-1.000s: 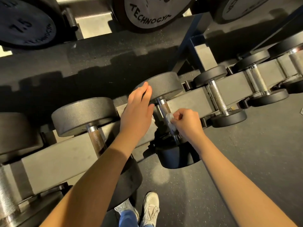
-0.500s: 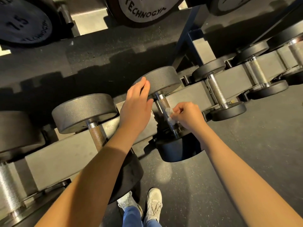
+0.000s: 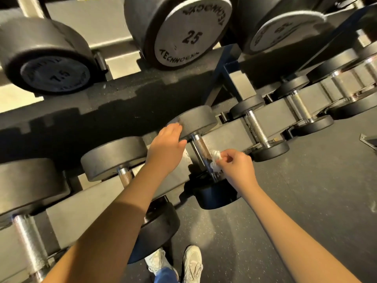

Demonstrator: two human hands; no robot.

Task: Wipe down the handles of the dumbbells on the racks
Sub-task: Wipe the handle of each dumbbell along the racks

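A black dumbbell lies across the grey lower rack (image 3: 228, 135) at the middle of the view, its knurled metal handle (image 3: 202, 147) bare at the upper end. My right hand (image 3: 236, 168) pinches a small crumpled white wipe (image 3: 215, 159) against the lower part of that handle. My left hand (image 3: 166, 148) rests with fingers laid over the dumbbell's far head (image 3: 197, 119). The near head (image 3: 216, 196) hangs off the rack's front below my right hand. More dumbbells sit left (image 3: 114, 158) and right (image 3: 258, 129) of it.
An upper rack carries big dumbbells, their heads marked 7.5 (image 3: 55, 75) and 25 (image 3: 189, 31). A blue rack upright (image 3: 220, 72) stands behind. Dark rubber floor (image 3: 316, 190) spreads to the right. My white shoes (image 3: 191, 262) stand close to the rack's front.
The camera has tilted up, showing more of the upper rack. My right hand with the wipe stays low on the handle, and my left hand stays on the far head.
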